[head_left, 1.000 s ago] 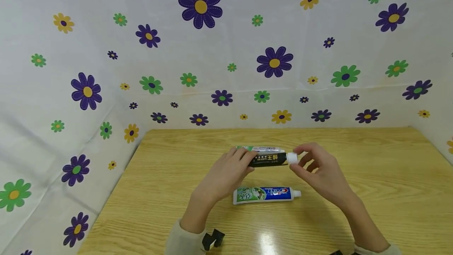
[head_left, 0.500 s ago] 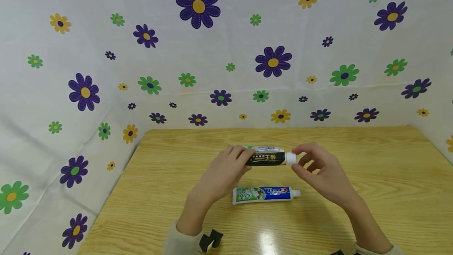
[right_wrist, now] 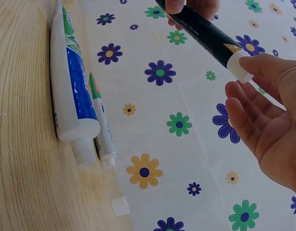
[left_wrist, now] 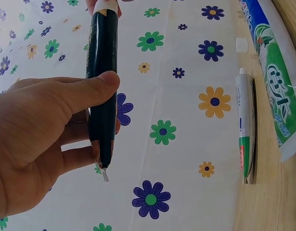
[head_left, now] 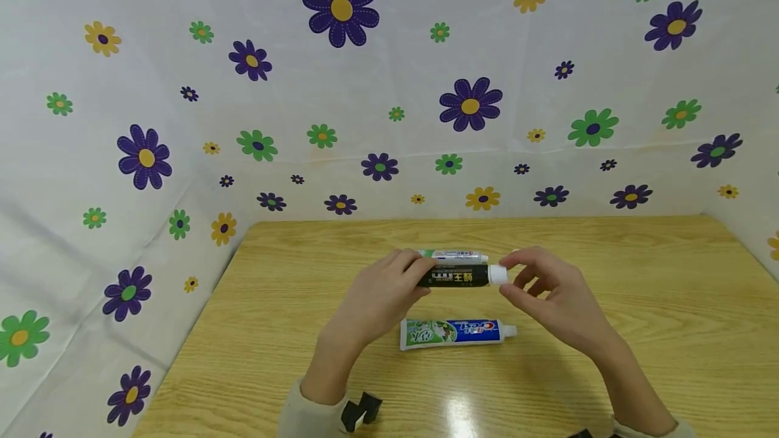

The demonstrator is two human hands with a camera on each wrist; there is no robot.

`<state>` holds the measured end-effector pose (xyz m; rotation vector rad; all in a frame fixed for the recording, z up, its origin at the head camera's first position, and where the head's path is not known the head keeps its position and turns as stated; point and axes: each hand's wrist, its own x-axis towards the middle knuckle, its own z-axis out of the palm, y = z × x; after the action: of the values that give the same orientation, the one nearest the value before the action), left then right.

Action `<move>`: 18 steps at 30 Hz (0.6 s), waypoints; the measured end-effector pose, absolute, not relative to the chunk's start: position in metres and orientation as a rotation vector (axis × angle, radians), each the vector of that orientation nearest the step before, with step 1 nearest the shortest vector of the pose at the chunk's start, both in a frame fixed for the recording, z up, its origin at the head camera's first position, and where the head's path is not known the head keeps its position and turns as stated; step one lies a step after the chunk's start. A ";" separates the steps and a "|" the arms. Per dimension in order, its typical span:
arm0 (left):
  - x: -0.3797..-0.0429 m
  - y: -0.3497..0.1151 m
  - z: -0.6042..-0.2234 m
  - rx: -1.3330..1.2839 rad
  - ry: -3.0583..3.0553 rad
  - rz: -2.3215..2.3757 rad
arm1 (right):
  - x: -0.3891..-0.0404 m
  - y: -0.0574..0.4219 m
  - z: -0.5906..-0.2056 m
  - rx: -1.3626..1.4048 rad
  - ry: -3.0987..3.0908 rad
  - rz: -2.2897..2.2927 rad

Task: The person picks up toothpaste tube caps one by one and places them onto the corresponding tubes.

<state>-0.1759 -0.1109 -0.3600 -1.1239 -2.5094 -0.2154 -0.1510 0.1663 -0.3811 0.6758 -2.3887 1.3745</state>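
Black toothpaste tube (head_left: pixel 453 276) is held up above the table, lying nearly level in the head view, its white cap (head_left: pixel 498 275) pointing to three o'clock. At its nine o'clock end the left hand (head_left: pixel 380 296) is closed round the tail half, thumb on the near side and fingers behind. At three o'clock the right hand (head_left: pixel 550 282) has the cap between thumb and fingertips, a narrow pinch, the lower fingers loosely bent and apart from the tube.

Just behind, at twelve o'clock, a slim white-and-green tube (head_left: pixel 459 256) lies on the table, partly hidden by the black one. Beyond its nozzle end, at twelve o'clock in the left wrist view, a loose white cap (left_wrist: pixel 241 45) rests by the cloth. At six o'clock from the held tube lies a larger blue-and-green toothpaste tube (head_left: pixel 453 334), its nozzle end also toward three o'clock. Light sleeves (head_left: pixel 313 414) show at both wrists. Under everything spreads a wood-grain table (head_left: pixel 645 276); white cloth (head_left: pixel 414 59) with purple, green and yellow flowers hangs from ten to two o'clock.
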 end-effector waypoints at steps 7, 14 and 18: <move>-0.175 -0.111 -0.357 -1.140 -2.495 -0.172 | -0.152 0.166 -0.382 0.642 -2.388 1.383; -0.175 -0.110 -0.357 -1.149 -2.462 -0.136 | -0.151 0.164 -0.382 0.622 -2.371 1.390; -0.175 -0.110 -0.359 -1.158 -2.447 -0.162 | -0.152 0.161 -0.382 0.621 -2.338 1.377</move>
<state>-0.1752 -0.1101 -0.3590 -1.1575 -2.4474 -0.1625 -0.1516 0.1613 -0.3818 0.6211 -2.3384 1.3775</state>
